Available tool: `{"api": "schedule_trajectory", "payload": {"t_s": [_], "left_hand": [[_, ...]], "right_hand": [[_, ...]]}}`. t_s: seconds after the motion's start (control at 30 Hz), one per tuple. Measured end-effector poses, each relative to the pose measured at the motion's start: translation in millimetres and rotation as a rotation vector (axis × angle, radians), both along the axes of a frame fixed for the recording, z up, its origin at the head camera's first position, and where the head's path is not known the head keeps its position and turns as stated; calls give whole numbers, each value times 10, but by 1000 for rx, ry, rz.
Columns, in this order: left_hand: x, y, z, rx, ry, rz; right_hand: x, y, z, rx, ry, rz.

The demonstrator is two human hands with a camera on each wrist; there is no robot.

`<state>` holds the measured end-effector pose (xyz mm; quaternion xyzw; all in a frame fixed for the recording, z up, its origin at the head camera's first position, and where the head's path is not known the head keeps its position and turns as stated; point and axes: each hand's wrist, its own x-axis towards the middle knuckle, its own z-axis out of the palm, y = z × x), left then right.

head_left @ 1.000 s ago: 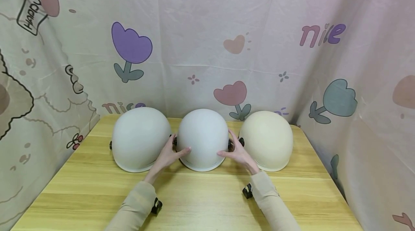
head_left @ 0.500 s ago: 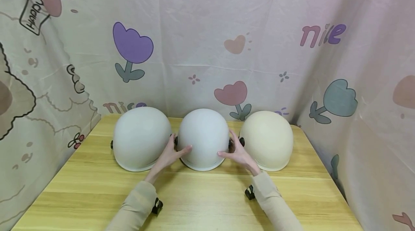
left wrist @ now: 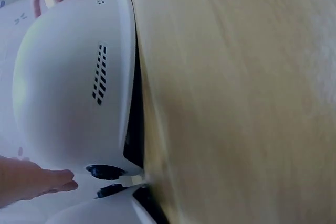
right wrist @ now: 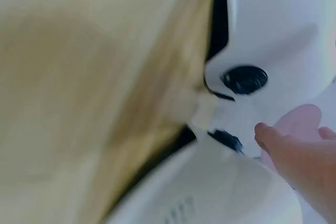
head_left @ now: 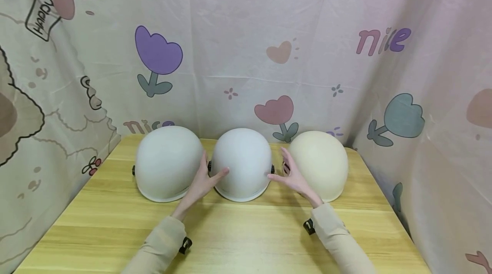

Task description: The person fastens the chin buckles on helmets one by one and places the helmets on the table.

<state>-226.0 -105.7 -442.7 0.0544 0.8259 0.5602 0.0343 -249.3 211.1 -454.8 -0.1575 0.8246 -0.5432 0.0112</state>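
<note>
Three helmets stand in a row: an off-white one at left, a white one in the middle and a cream one at right. My left hand has its fingers in the gap left of the white helmet, thumb stretched over its front. In the left wrist view, those fingertips lie straight beside the white helmet's shell. Thumb and fingers spread, my right hand stands between the white and cream helmets, holding nothing. A black side knob shows in the right wrist view.
The helmets stand toward the back of a wooden table. A patterned curtain hangs behind and on both sides. Narrow gaps separate the helmets. Small black devices, such as the left wrist camera, are worn at both wrists.
My right hand has come off the white helmet and moved right, toward the cream helmet. My left hand stays nearly where it was. The helmets keep their places.
</note>
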Motion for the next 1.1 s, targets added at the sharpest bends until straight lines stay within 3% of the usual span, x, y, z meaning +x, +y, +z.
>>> {"api": "schedule_trajectory", "payload": {"t_s": [0.23,0.5,0.73,0.93,1.1], "left_hand": [[18,90,107,-11,88,10],[23,292,244,133,177,-30],[17,595,356,199,253,-91],[44,887,368,225,245,-149],[35,1129,332,253,209,-186]], "right_hand": [[5,210,216,5,101,5],[-23,499,425,10,145,-3],[-23,807,565,25,211,-92],[-17,1047,574,151,319,-211],[-3,1221,565,214,312,-262]]}}
